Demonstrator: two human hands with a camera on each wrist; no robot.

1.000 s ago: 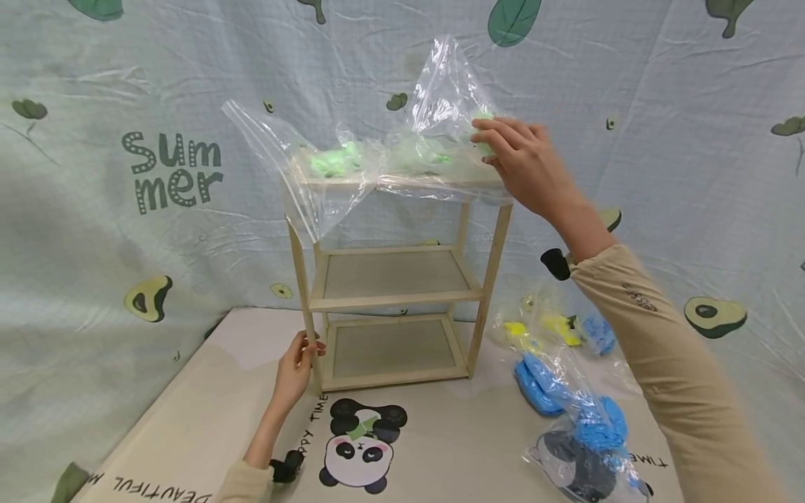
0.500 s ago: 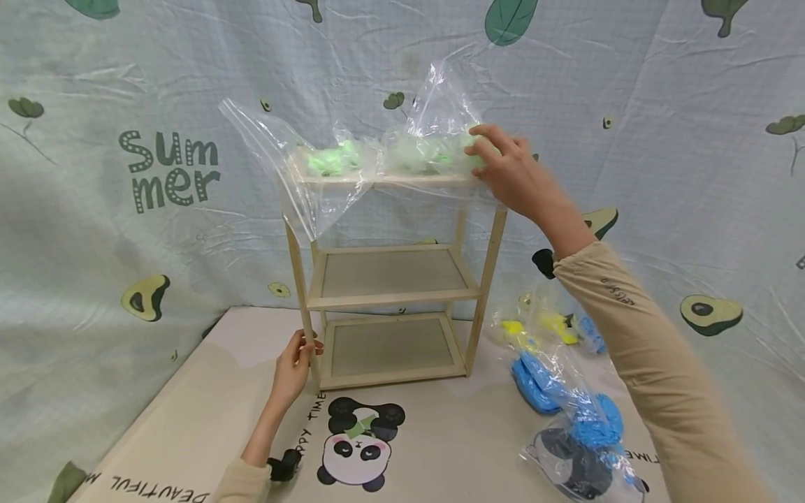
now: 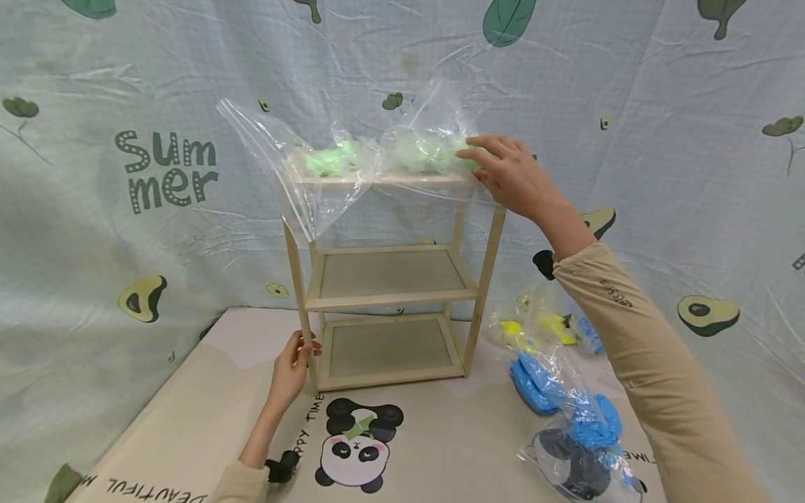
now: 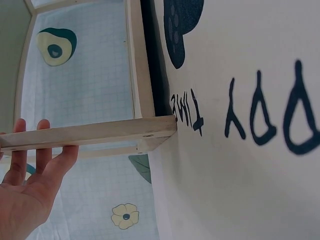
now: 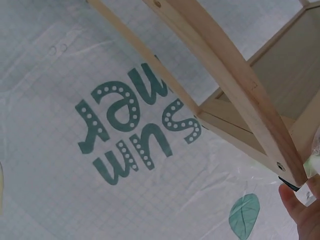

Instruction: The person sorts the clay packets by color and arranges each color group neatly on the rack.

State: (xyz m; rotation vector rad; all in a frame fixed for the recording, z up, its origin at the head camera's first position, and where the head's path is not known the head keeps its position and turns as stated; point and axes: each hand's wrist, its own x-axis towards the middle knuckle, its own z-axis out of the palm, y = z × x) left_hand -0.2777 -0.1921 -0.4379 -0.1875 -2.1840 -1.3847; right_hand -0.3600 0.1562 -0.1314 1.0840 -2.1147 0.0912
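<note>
A small wooden shelf rack (image 3: pixel 393 303) with three tiers stands on the table. My left hand (image 3: pixel 292 367) grips its front left leg low down; in the left wrist view the fingers (image 4: pixel 44 142) pass around the wooden post (image 4: pixel 85 135). My right hand (image 3: pixel 518 178) is at the top tier's right end, its loosely extended fingers touching a clear plastic bag (image 3: pixel 434 143) with pale green contents. The right wrist view catches only part of that hand (image 5: pixel 305 210), beside the rack's top corner. Left of that bag, another clear bag (image 3: pixel 330 159) with green contents drapes over the front edge.
Clear bags with yellow pieces (image 3: pixel 553 328) and blue pieces (image 3: pixel 537 384) lie on the table to the rack's right. A patterned cloth (image 3: pixel 170 279) hangs close behind the rack. The light table covering (image 3: pixel 453 447) carries printed pandas and lettering.
My right hand has moved slightly down and left, its fingers loosening at the bag. The bag's peaked top has sunk lower. The left hand keeps its grip on the leg.
</note>
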